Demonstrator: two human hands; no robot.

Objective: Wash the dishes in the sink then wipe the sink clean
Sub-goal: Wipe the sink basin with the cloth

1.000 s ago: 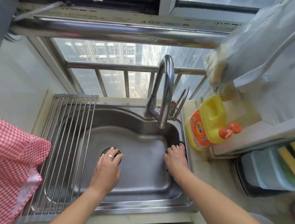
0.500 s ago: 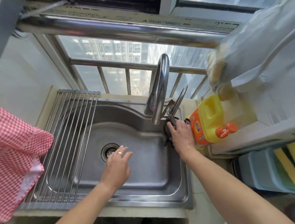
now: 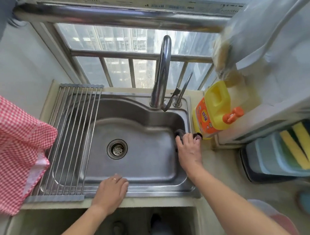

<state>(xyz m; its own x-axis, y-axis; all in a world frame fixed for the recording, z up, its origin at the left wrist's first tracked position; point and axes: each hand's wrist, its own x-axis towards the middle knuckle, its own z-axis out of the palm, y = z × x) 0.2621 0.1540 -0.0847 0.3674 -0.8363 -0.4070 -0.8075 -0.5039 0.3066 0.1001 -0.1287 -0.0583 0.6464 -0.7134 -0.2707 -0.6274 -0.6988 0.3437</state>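
The steel sink (image 3: 144, 155) holds no dishes; its drain strainer (image 3: 117, 149) shows in the basin floor. My right hand (image 3: 188, 150) presses a dark cloth (image 3: 180, 133) against the sink's right rim, fingers curled over it; a bit of the cloth pokes out past the rim. My left hand (image 3: 110, 189) rests flat on the sink's front edge, fingers relaxed, holding nothing. The tall faucet (image 3: 162, 73) arches over the back of the basin.
A roll-up steel drying rack (image 3: 71, 139) covers the sink's left part. A red checked towel (image 3: 10, 145) hangs at the left. A yellow detergent jug (image 3: 215, 110) stands right of the sink. Yellow sponges (image 3: 302, 143) lie in a tub at the right.
My right hand slid the cloth from the back rim near the faucet down along the right rim. My left hand drew back from the basin floor to the front edge.
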